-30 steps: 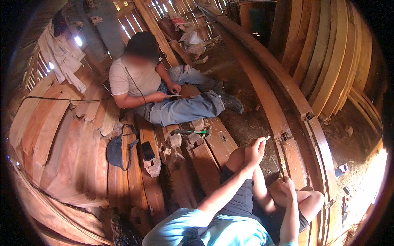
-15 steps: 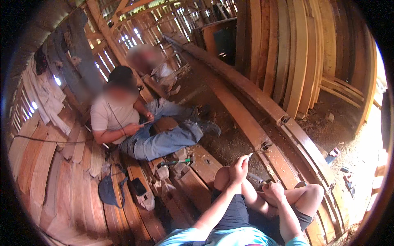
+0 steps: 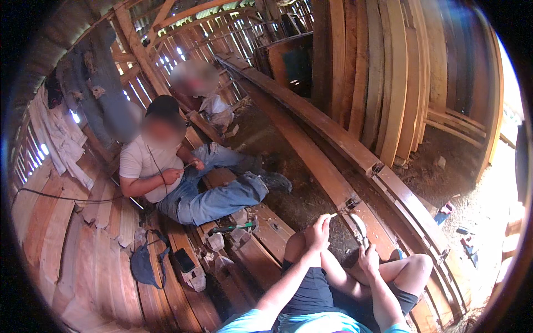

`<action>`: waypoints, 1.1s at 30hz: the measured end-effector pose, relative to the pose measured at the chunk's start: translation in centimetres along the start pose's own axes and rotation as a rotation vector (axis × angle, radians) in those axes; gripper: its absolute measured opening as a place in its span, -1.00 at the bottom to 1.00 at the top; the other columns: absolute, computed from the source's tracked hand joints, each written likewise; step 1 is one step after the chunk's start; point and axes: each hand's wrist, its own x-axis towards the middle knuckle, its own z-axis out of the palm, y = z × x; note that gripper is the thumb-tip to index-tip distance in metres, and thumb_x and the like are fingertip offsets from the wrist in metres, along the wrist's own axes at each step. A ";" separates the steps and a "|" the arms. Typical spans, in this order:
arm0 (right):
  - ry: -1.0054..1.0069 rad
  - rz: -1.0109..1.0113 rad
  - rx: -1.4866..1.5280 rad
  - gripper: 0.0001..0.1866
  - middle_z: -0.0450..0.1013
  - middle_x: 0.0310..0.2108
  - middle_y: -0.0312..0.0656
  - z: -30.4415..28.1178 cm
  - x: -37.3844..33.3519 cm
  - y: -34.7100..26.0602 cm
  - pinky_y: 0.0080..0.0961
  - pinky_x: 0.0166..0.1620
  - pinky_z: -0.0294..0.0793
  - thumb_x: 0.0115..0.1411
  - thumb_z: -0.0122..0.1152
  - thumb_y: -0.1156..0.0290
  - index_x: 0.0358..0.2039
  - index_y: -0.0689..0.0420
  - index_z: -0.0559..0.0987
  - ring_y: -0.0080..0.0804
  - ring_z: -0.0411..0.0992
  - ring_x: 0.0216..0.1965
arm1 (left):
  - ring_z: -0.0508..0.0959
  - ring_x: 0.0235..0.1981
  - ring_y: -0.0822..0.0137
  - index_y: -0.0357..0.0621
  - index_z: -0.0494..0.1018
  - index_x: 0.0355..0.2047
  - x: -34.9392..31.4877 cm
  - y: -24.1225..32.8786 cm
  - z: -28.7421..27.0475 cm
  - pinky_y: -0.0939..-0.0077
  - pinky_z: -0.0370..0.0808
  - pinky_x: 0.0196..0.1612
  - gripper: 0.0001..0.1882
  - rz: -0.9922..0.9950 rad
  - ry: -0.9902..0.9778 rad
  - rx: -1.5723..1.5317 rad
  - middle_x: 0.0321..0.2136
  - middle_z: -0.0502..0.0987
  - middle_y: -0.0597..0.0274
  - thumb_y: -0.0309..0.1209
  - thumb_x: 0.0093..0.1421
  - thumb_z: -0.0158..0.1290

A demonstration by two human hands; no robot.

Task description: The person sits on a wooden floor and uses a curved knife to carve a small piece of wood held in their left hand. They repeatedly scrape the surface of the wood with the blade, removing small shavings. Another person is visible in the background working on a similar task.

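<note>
My left hand (image 3: 318,233) is closed around a small, pale wooden peg (image 3: 333,215), whose tip sticks out past my fingers toward the right. Lower and to the right, my right hand (image 3: 368,258) grips what looks like a knife (image 3: 358,226), its broad shiny blade pointing up and slightly left. Blade and peg are apart. Both hands are over my crossed, bare legs, in front of a long brown beam (image 3: 327,176) with a mortise cut in it. The knife's handle is mostly hidden in my fist.
A co-worker (image 3: 161,155) sits at left, holding a thin stick. Between us lie a green-handled tool (image 3: 233,227), a phone (image 3: 184,260) and a dark bag (image 3: 149,261) on planks. Tall boards (image 3: 383,83) lean at the back right. Small tools (image 3: 467,241) lie at far right.
My right hand has risen slightly and turned the knife, so its blade now points up instead of left. My left hand has shifted slightly down and left, still gripping the peg. The view has shifted slightly.
</note>
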 end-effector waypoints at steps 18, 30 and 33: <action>-0.227 0.344 0.690 -0.68 0.31 -0.70 -0.36 0.3 3.1 2.2 -0.62 -0.70 0.18 0.26 0.04 0.08 -0.42 0.07 0.44 -0.60 0.26 -0.73 | 0.57 -0.39 -0.09 -0.16 0.51 -0.43 1.3 -9.3 14.3 0.05 0.49 -0.31 -0.82 -0.060 -0.442 0.063 -0.51 0.55 -0.07 -0.38 0.11 -0.08; -0.129 -0.078 -0.305 -0.70 0.46 -0.57 0.16 2.6 2.5 3.5 0.08 -0.40 0.40 0.30 -0.11 0.17 -0.22 0.18 0.27 0.23 0.45 -0.47 | 0.58 -0.41 0.01 -0.19 0.51 -0.47 -0.3 -8.4 18.2 0.21 0.49 -0.34 -0.89 -0.225 -0.477 -0.072 -0.50 0.56 -0.01 -0.45 0.09 0.01; -0.096 0.032 -0.278 -0.70 0.45 -0.56 0.18 3.7 3.2 3.8 0.09 -0.40 0.39 0.31 -0.13 0.16 -0.20 0.17 0.27 0.24 0.44 -0.46 | 0.58 -0.41 -0.01 -0.20 0.50 -0.48 -0.5 -8.1 18.2 0.20 0.49 -0.35 -0.92 -0.241 -0.493 -0.094 -0.52 0.55 -0.02 -0.49 0.07 0.01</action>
